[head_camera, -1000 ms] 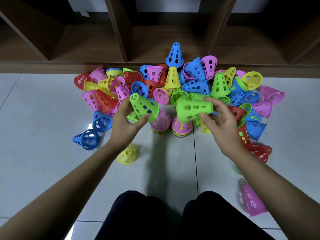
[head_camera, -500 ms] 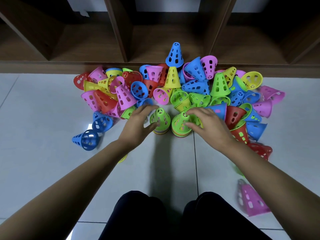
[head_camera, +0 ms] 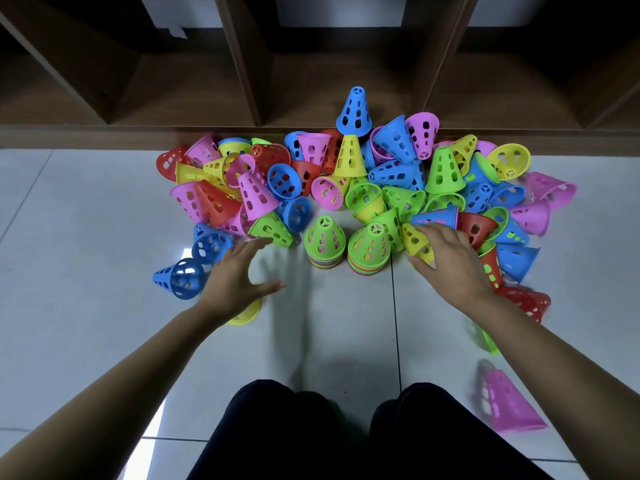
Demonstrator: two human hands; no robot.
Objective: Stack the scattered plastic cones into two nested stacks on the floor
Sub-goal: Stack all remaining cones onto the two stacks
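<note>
Left hand (head_camera: 239, 275) hovers wide open by a green cone (head_camera: 272, 230); right hand (head_camera: 450, 258) clasps a yellow cone (head_camera: 415, 242). Seat each squarely, tip up, on the stacks (head_camera: 325, 242).

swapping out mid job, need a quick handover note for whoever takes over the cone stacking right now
Left hand: open and empty, hovering over the floor left of the stacks.
Right hand: thumb and fingers grip a yellow cone at the pile's near edge.
Done: left stack and right stack stand side by side, each topped green.
Left: most cones lie in the pile by the shelf; strays include a blue cone and a pink cone.
</note>
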